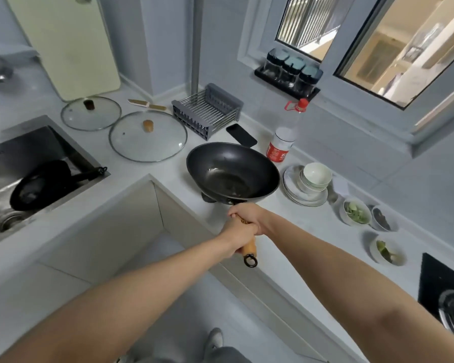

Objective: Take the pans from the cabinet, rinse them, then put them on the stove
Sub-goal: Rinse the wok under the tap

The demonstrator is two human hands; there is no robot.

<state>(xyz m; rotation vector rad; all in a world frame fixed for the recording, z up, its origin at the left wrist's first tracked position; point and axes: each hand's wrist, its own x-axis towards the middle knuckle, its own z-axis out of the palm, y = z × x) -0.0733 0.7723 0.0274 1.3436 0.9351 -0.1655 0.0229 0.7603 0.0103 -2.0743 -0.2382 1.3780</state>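
While both hands clamp the wooden handle [248, 244], left hand [237, 238] toward its end and right hand [249, 214] nearer the bowl, the wok [232, 172] extends away over the counter [147, 176]. Stove [446, 289] lies to the right, sink [24, 163] to the left.

left hand [238, 235] + right hand [249, 214]: both gripping wooden handle [248, 246] | wok [232, 172]: just beyond fingers, above countertop [168, 171] | small pan [41, 184]: in sink [0, 189], far left of fingers
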